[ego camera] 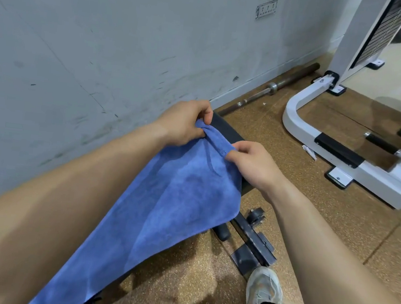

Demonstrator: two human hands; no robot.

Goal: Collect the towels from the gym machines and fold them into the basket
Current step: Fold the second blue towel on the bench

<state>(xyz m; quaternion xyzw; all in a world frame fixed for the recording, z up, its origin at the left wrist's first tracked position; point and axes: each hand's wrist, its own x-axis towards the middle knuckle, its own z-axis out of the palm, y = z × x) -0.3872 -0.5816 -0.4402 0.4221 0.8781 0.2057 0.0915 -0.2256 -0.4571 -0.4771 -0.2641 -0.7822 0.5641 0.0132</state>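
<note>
A blue towel [165, 197] lies spread over a black padded gym bench [228, 132] that runs along the wall. My left hand [185, 123] pinches the towel's far edge at its top corner. My right hand [250, 162] pinches the same edge a little nearer and to the right, beside a small loop on the hem. The towel drapes down toward me and hides most of the bench. No basket is in view.
A grey scuffed wall [81, 52] stands close on the left. A steel barbell [273, 87] lies on the floor along its base. A white machine frame [331, 145] sits at the right. The bench's black foot and wheel [255, 236] lie by my shoe [264, 289].
</note>
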